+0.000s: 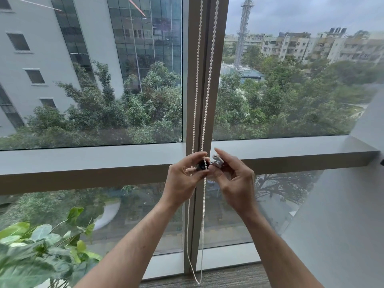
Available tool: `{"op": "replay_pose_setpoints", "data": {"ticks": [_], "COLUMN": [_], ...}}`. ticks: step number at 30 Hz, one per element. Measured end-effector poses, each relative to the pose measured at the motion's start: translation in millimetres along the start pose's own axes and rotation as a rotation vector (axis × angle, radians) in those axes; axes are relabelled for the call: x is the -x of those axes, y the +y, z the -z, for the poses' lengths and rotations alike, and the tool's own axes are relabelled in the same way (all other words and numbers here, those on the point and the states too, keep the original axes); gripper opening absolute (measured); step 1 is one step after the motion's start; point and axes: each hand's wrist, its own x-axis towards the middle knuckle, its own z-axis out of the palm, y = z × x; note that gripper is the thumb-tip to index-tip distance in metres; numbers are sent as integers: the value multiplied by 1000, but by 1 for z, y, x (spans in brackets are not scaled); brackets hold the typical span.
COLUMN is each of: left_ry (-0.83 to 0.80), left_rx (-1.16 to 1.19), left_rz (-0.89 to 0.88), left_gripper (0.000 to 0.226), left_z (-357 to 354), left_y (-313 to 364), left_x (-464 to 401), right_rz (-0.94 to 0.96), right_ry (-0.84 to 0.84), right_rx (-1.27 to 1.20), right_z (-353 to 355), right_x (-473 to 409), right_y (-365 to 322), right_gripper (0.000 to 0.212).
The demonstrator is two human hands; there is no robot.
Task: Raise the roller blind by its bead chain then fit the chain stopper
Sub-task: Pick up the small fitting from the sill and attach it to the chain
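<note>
While white plastic bead chain (209, 84) hangs along the grey window mullion (204, 65), left hand (182, 179) pinches a small black rounded part (201, 165) against it; right hand (232, 179) grips the glossy white plastic stopper (217, 160).

A tall window (93, 80) is filling the far side, split by a grey upright post (204, 80) and a wide crossbar (83, 161). Grey daylight is coming through from an overcast sky. A leafy plant (41, 246) is standing near left, a plain wall (342, 215) is rising right, and grey carpet (228, 277) is covering the floor.
</note>
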Motion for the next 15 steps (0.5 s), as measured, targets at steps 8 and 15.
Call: {"op": "replay_pose_setpoints", "data": {"ticks": [8, 15], "left_ry": [18, 34], "left_rx": [-41, -91], "left_rz": [-34, -90], "left_gripper": [48, 46], "left_z": [2, -2], "left_y": [-4, -4], "left_x": [-3, -4], "right_rz": [53, 48], "right_ry": [-45, -41], "right_rx": [201, 275], "right_z": [5, 0], "right_x": [-6, -7], "right_y": [-10, -15], "right_gripper": [28, 29]}}
